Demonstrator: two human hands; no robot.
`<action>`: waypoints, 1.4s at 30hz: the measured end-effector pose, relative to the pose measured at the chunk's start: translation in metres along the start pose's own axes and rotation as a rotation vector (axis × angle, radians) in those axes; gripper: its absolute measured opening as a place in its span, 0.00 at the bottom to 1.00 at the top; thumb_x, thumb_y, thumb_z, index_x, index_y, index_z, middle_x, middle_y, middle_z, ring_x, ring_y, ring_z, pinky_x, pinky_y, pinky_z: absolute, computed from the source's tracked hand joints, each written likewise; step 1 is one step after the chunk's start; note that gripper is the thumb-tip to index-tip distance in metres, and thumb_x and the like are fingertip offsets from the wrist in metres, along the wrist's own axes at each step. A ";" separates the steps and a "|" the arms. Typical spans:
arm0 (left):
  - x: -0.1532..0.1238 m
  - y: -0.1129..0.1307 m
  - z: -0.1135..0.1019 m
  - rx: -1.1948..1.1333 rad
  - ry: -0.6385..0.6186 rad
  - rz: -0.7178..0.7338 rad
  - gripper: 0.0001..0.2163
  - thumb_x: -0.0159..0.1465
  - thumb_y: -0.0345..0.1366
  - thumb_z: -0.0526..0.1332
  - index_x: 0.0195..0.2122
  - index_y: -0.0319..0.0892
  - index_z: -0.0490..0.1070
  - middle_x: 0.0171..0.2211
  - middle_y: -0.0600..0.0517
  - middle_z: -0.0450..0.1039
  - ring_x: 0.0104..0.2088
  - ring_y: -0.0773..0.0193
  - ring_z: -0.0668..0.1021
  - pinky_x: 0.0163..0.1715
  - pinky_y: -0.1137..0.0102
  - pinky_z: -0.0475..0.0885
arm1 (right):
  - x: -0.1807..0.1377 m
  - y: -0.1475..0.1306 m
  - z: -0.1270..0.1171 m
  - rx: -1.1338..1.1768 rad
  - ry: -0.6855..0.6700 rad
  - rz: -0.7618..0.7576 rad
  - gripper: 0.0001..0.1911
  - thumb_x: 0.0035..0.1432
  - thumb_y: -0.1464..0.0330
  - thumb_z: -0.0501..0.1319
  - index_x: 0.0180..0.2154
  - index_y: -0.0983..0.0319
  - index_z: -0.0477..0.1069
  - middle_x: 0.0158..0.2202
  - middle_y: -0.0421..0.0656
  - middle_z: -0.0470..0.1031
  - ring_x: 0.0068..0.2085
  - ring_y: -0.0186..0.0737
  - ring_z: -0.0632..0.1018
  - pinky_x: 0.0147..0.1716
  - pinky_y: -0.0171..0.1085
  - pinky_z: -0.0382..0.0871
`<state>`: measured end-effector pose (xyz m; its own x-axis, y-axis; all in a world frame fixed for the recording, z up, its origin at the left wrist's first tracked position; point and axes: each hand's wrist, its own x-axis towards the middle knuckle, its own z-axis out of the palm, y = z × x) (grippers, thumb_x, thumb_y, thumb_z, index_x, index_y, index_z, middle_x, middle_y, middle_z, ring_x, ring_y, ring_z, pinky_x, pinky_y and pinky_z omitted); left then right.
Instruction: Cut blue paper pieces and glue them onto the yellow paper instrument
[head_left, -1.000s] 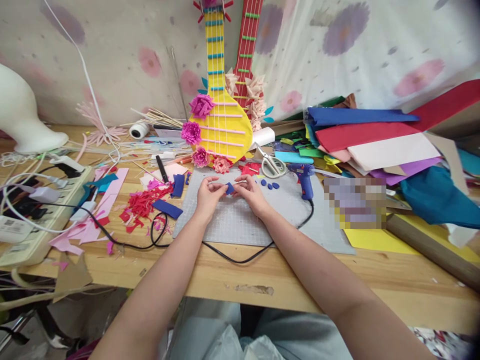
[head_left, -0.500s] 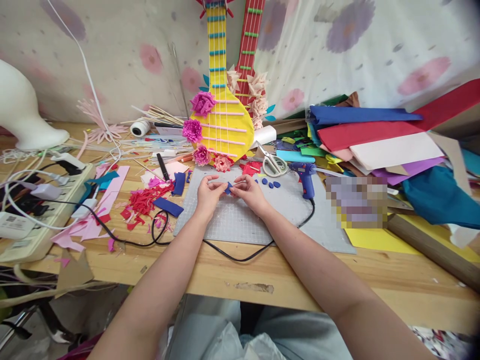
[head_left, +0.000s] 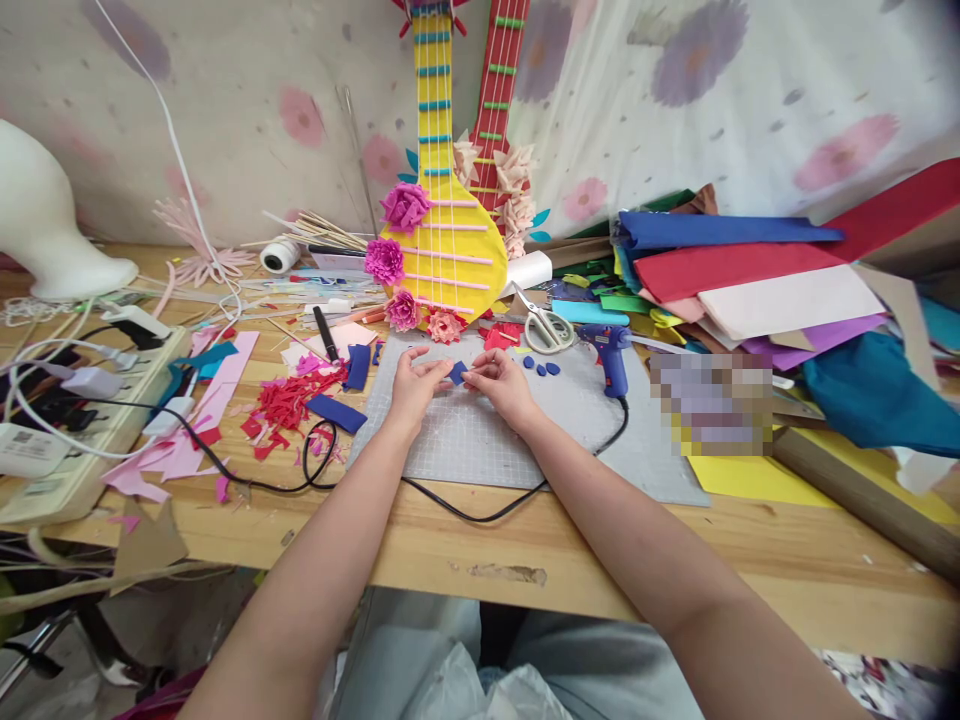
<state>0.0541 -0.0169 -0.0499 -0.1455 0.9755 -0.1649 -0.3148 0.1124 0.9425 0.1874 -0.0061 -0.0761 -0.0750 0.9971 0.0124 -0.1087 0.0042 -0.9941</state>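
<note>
I have the small blue piece [head_left: 457, 373] over the far-left part of the grey mat [head_left: 480, 445], left hand [head_left: 417, 387] and right hand [head_left: 505, 386] pinching its left and right edges, fingers [head_left: 482, 378] nearly closed; likely light, soft, crease-prone, so edge grip, minimal squeeze.

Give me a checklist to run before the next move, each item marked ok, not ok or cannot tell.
1. Small blue piece held between left hand and right hand: ok.
2. Scissors uncovered: ok, by the mat's far edge.
3. Blue cutouts apart from the hands: ok.
4. Glue gun hot: cannot tell.
5. Black cord routed clear of the arms: not ok, it passes beneath them.
</note>
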 end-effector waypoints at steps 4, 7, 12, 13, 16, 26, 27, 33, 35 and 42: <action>0.001 -0.003 0.000 0.043 0.005 0.036 0.22 0.44 0.30 0.68 0.39 0.41 0.59 0.24 0.57 0.72 0.25 0.68 0.76 0.31 0.70 0.72 | 0.000 0.000 0.001 -0.015 -0.020 -0.006 0.19 0.38 0.62 0.67 0.30 0.59 0.59 0.21 0.33 0.71 0.24 0.33 0.75 0.29 0.36 0.70; 0.002 -0.006 -0.001 0.048 0.034 0.060 0.22 0.43 0.30 0.68 0.36 0.42 0.58 0.22 0.58 0.71 0.23 0.69 0.75 0.32 0.70 0.71 | 0.000 0.001 0.001 -0.031 -0.036 -0.006 0.20 0.38 0.62 0.67 0.30 0.59 0.59 0.22 0.33 0.71 0.25 0.33 0.75 0.29 0.36 0.69; 0.002 -0.006 -0.001 0.027 0.040 0.061 0.22 0.44 0.29 0.67 0.36 0.42 0.57 0.22 0.59 0.71 0.23 0.70 0.75 0.31 0.70 0.71 | 0.000 0.001 0.001 -0.015 -0.040 0.001 0.20 0.37 0.63 0.67 0.29 0.59 0.59 0.22 0.33 0.70 0.24 0.33 0.74 0.29 0.36 0.69; 0.002 -0.005 -0.001 0.020 0.033 0.059 0.22 0.44 0.29 0.67 0.37 0.42 0.57 0.22 0.59 0.71 0.24 0.69 0.75 0.31 0.70 0.71 | 0.000 0.001 0.001 -0.014 -0.037 0.000 0.19 0.37 0.63 0.67 0.30 0.59 0.60 0.22 0.34 0.70 0.24 0.32 0.74 0.29 0.36 0.69; 0.001 -0.004 0.000 0.021 0.001 0.039 0.23 0.43 0.29 0.67 0.37 0.42 0.57 0.25 0.57 0.72 0.26 0.68 0.76 0.32 0.69 0.71 | 0.000 0.001 0.000 -0.020 -0.039 -0.005 0.19 0.38 0.63 0.67 0.30 0.59 0.60 0.22 0.34 0.70 0.25 0.33 0.74 0.30 0.37 0.70; 0.001 -0.006 0.001 0.073 0.012 0.020 0.20 0.45 0.25 0.65 0.36 0.42 0.57 0.22 0.59 0.71 0.22 0.70 0.74 0.29 0.71 0.70 | -0.001 0.000 0.001 0.002 -0.040 0.011 0.20 0.38 0.62 0.68 0.30 0.59 0.60 0.22 0.34 0.71 0.25 0.32 0.75 0.29 0.36 0.70; 0.001 -0.006 0.001 0.068 0.017 0.018 0.20 0.44 0.25 0.65 0.35 0.42 0.57 0.22 0.59 0.71 0.22 0.70 0.74 0.29 0.72 0.70 | -0.001 0.000 0.001 0.005 -0.040 0.016 0.20 0.37 0.62 0.68 0.30 0.60 0.60 0.22 0.34 0.71 0.25 0.32 0.74 0.29 0.36 0.69; 0.003 -0.008 0.000 0.019 0.018 0.016 0.20 0.45 0.26 0.65 0.35 0.42 0.56 0.22 0.59 0.70 0.24 0.70 0.75 0.31 0.70 0.72 | -0.003 0.000 -0.003 -0.011 0.016 0.010 0.20 0.36 0.62 0.68 0.30 0.59 0.61 0.23 0.35 0.71 0.26 0.32 0.74 0.29 0.36 0.69; 0.003 -0.008 -0.001 -0.008 0.018 0.014 0.20 0.45 0.26 0.65 0.34 0.43 0.56 0.23 0.59 0.70 0.25 0.69 0.75 0.32 0.68 0.73 | -0.005 -0.002 -0.005 -0.023 0.042 0.009 0.20 0.37 0.62 0.68 0.30 0.59 0.61 0.24 0.35 0.71 0.26 0.32 0.74 0.29 0.36 0.69; 0.002 -0.010 0.000 0.050 -0.013 0.009 0.21 0.43 0.27 0.67 0.33 0.43 0.56 0.21 0.60 0.69 0.21 0.72 0.73 0.28 0.72 0.70 | -0.008 -0.002 0.000 -0.041 0.043 -0.055 0.19 0.39 0.62 0.67 0.32 0.59 0.61 0.28 0.36 0.70 0.30 0.33 0.73 0.33 0.37 0.69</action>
<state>0.0564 -0.0164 -0.0593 -0.1362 0.9788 -0.1531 -0.2658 0.1128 0.9574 0.1887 -0.0141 -0.0741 -0.0275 0.9976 0.0629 -0.0712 0.0608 -0.9956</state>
